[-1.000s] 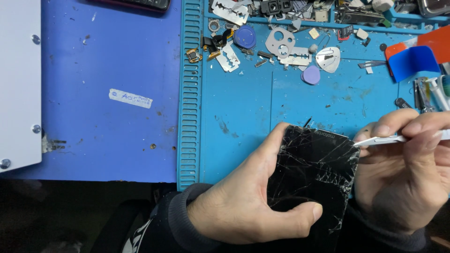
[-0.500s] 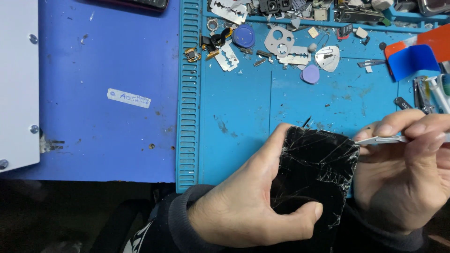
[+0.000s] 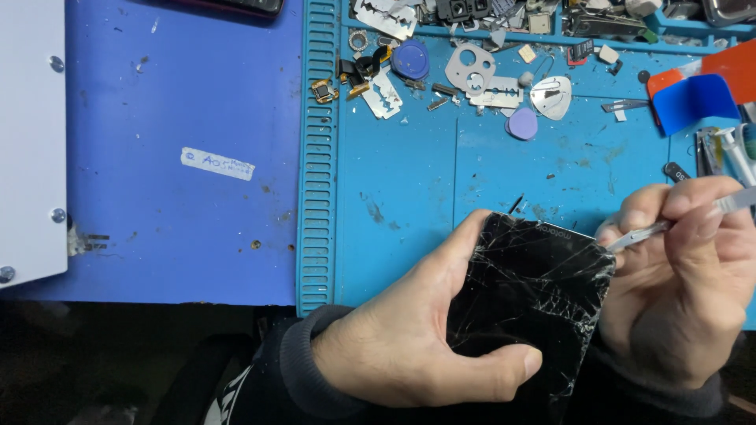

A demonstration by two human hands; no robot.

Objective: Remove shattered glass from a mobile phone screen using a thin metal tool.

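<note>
A black phone (image 3: pixel 529 299) with a badly cracked screen is held over the near edge of a light blue work mat (image 3: pixel 409 205). My left hand (image 3: pixel 417 338) grips it from the left, thumb lying across the lower glass. My right hand (image 3: pixel 685 283) pinches a thin metal tool (image 3: pixel 642 233) whose tip touches the phone's upper right edge.
Small parts, razor blades, round picks and metal plates (image 3: pixel 472 71) litter the back of the mat. Blue and orange plastic picks (image 3: pixel 697 94) lie at the right. A darker blue mat (image 3: pixel 173 157) with a paper label sits left, beside a white panel (image 3: pixel 27 142).
The tool tip has shifted slightly along the phone's upper right edge. Both hands and the phone stay almost in place.
</note>
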